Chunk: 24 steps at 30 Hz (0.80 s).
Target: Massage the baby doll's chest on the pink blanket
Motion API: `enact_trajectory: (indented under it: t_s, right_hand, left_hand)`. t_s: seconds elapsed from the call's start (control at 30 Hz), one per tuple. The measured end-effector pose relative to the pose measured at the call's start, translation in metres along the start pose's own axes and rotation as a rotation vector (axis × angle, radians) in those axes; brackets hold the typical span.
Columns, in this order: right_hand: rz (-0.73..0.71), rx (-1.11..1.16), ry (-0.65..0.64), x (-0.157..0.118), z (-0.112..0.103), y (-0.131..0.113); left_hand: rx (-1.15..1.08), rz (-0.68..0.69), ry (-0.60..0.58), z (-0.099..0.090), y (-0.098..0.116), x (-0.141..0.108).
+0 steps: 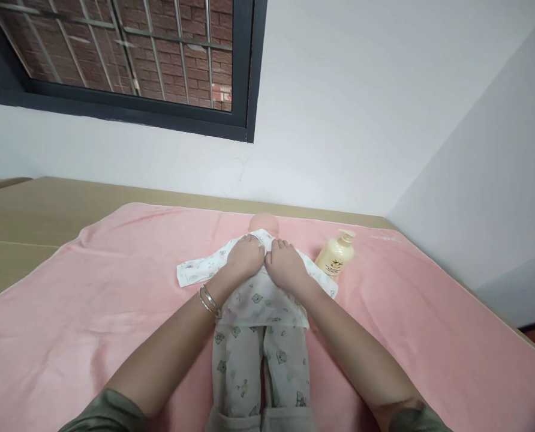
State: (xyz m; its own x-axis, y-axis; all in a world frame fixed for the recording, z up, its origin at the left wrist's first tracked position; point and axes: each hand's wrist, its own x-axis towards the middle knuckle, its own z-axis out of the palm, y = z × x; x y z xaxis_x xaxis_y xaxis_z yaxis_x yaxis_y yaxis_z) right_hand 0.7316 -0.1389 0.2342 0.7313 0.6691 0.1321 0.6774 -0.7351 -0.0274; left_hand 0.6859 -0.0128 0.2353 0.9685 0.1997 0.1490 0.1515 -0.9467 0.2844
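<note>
Fingers [282,243] of left hand [246,257] and right hand [289,265] gripping baby shirt [266,300] at chest. From hands: doll's head [264,224] 12 o'clock, trousers [243,366] 6, pump bottle [334,257] 3. Judged: garments positioned, shirt front unsettled; fastening hidden.

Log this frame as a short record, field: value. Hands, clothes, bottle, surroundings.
left hand: left hand, curled at upper front of printed top; grip unclear
right hand: right hand, beside the left, also curled on the top; grip unclear
clothes: top with sleeves spread outward; printed trousers below its hem
head: smooth round head, likely a doll's, beyond the collar
bottle: pale yellow pump bottle, near the right-hand sleeve
surface: pink blanket
background: barred window, white wall
</note>
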Motion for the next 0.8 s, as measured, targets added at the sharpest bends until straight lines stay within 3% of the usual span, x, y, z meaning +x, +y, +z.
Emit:
enact_trajectory:
  t_s: [0.1,0.17,0.37,0.47,0.53,0.63,0.73,0.8]
  right_hand:
    - [-0.054,-0.043,0.027,-0.009,-0.002,-0.014]
    - [-0.032,0.017,0.023,-0.005,-0.003,-0.010]
    - [0.101,0.303,-0.106,0.027,0.000,0.038]
    - [0.094,0.315,-0.119,0.030,0.004,0.046]
    - [0.103,0.225,-0.054,0.023,0.007,0.037]
    - [0.059,0.061,0.054,0.004,0.010,0.010]
    - [-0.047,-0.006,0.054,-0.016,0.008,-0.018]
    - [-0.083,0.012,0.018,-0.023,0.004,-0.027]
  left_hand:
    - [-0.184,-0.107,-0.004,0.001,-0.019,0.013]
    - [-0.199,-0.128,-0.024,0.002,-0.021,0.014]
    - [0.189,-0.073,-0.010,-0.001,0.022,-0.017]
    - [0.216,-0.068,-0.057,-0.004,0.033,-0.027]
    - [0.159,-0.083,-0.052,-0.005,0.025,-0.021]
    - [0.006,-0.089,-0.013,-0.002,-0.003,-0.003]
    - [-0.225,-0.131,-0.018,0.004,-0.029,0.012]
    - [-0.291,-0.162,-0.021,0.006,-0.034,0.015]
